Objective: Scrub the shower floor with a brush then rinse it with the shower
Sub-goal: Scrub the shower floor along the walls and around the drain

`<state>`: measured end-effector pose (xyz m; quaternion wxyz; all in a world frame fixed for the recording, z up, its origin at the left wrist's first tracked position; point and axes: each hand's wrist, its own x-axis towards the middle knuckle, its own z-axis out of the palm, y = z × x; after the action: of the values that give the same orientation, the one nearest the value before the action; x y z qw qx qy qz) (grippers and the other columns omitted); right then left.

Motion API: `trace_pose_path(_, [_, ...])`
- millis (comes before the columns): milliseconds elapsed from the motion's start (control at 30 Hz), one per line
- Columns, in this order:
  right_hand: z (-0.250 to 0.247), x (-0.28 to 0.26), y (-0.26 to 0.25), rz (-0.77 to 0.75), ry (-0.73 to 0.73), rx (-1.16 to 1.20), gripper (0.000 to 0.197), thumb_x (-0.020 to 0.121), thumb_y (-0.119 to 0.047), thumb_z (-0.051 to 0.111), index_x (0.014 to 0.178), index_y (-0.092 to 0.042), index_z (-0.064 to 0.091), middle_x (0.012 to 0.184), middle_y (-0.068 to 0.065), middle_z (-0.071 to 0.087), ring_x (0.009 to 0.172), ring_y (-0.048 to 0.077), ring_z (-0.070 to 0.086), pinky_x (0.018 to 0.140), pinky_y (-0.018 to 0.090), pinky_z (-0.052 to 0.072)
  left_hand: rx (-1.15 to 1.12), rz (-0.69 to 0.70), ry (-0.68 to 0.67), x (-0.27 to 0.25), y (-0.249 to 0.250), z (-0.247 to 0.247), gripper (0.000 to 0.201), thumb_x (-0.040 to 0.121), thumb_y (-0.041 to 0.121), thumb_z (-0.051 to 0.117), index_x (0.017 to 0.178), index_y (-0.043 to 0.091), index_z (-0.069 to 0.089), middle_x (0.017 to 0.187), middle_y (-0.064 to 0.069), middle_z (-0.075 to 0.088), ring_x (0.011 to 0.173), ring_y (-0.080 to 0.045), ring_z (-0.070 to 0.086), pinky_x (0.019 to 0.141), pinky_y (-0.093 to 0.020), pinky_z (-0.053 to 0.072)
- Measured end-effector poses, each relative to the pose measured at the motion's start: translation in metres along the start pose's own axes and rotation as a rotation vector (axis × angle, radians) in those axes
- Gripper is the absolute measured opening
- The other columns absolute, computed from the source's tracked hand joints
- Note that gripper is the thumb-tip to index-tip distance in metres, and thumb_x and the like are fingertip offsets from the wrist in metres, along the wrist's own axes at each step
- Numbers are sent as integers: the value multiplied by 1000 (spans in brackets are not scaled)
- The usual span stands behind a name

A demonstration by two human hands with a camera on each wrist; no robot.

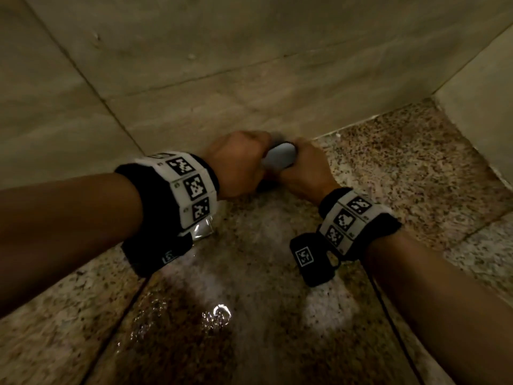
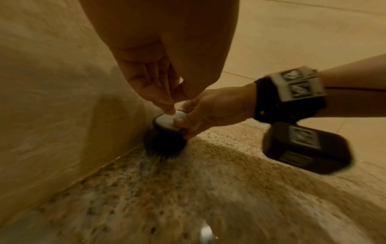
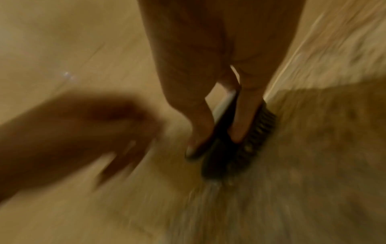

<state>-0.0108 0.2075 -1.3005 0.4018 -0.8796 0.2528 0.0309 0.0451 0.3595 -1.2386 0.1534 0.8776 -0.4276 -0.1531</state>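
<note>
Bristles of the brush point(image 2: 165, 145) are down on the wet speckled floor point(image 1: 277, 287), right where it meets the wall point(image 1: 194, 65), directly under both my hands. My right hand point(image 2: 213, 112) is curled over the brush's pale top, thumb on one side and fingers down the other, gripping it. My left hand point(image 2: 154, 82) sits beside it; its fingertips point(image 2: 168, 110) press on the same pale cap, and from above the fingers look bent over it, so I judge it is holding on too, though how tightly I cannot tell. Behind my wrists the floor carries a whitish soapy film and a small shining puddle point(image 1: 219, 315).

I judge I am in the middle of scrubbing, with rinsing not yet begun. What could go wrong: the floor is slick with suds, so hard pressure could send the brush skidding out from under my palms, and my knuckles, just beside the wall, would hit it. Wet fingers on the smooth cap could also slip off. Working only this edge would leave the rest of the floor unscrubbed.
</note>
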Motion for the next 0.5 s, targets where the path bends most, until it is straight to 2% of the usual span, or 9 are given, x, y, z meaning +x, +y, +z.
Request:
trace_pose_path(67, [-5, 4, -2, 69, 88, 50, 43, 71, -35, 84, 100, -13, 61, 93, -1, 64, 77, 11, 56, 65, 21, 44, 34, -9, -77, 9, 4, 8, 36, 91, 18, 54, 125, 9, 45, 116, -6, 49, 96, -23, 50, 72, -24, 33])
trace_pose_path(100, [-11, 9, 1, 109, 158, 52, 42, 71, -33, 85, 99, -12, 60, 91, -1, 63, 77, 12, 57, 65, 22, 43, 87, -25, -124, 13, 6, 13, 43, 92, 21, 55, 131, 7, 41, 128, -11, 44, 102, -27, 52, 78, -29, 39])
trace_pose_path(167, [-28, 20, 9, 178, 277, 62, 48, 69, -34, 85, 103, -8, 64, 98, 4, 68, 90, 19, 64, 76, 30, 50, 113, -46, -164, 20, 12, 26, 45, 94, 24, 54, 133, 6, 40, 136, -14, 36, 99, -28, 53, 77, -31, 41])
trace_pose_path(233, [-34, 30, 11, 236, 332, 50, 51, 71, -37, 82, 108, -8, 63, 106, 9, 68, 99, 26, 64, 86, 38, 53, 48, -57, -114, 25, 20, 34, 38, 96, 21, 49, 131, 8, 43, 132, -15, 42, 102, -29, 55, 78, -31, 43])
trace_pose_path(267, [-32, 31, 13, 277, 316, 51, 48, 73, -38, 79, 108, -10, 61, 107, 10, 67, 97, 27, 65, 83, 40, 56, 28, -85, -87, 27, 23, 37, 35, 98, 20, 45, 131, 9, 45, 131, -17, 45, 108, -32, 55, 84, -34, 46])
trace_pose_path(300, [-27, 33, 13, 323, 268, 84, 42, 77, -37, 74, 107, -11, 59, 107, 11, 65, 91, 28, 66, 74, 41, 59, 89, -105, -72, 29, 25, 38, 34, 99, 19, 43, 130, 7, 47, 131, -18, 47, 112, -34, 54, 88, -36, 46])
trace_pose_path(367, [-15, 34, 8, 367, 152, 207, 32, 85, -35, 64, 106, -14, 54, 102, 12, 63, 77, 30, 70, 56, 40, 60, 172, -171, -56, 30, 21, 41, 33, 100, 20, 43, 128, 4, 48, 128, -17, 53, 111, -33, 55, 85, -36, 45])
trace_pose_path(433, [-3, 32, 4, 385, 74, 311, 38, 84, -41, 65, 110, -15, 52, 101, 11, 61, 78, 33, 70, 55, 44, 60, 159, -210, -74, 30, 14, 43, 36, 98, 22, 45, 130, 3, 44, 124, -17, 56, 108, -34, 57, 81, -38, 45])
trace_pose_path(500, [-1, 31, 4, 419, 57, 381, 47, 82, -45, 71, 114, -16, 51, 103, 9, 60, 80, 30, 69, 54, 43, 60, 110, -204, -67, 30, 12, 48, 39, 96, 19, 46, 132, 3, 41, 124, -18, 55, 107, -35, 56, 84, -39, 44])
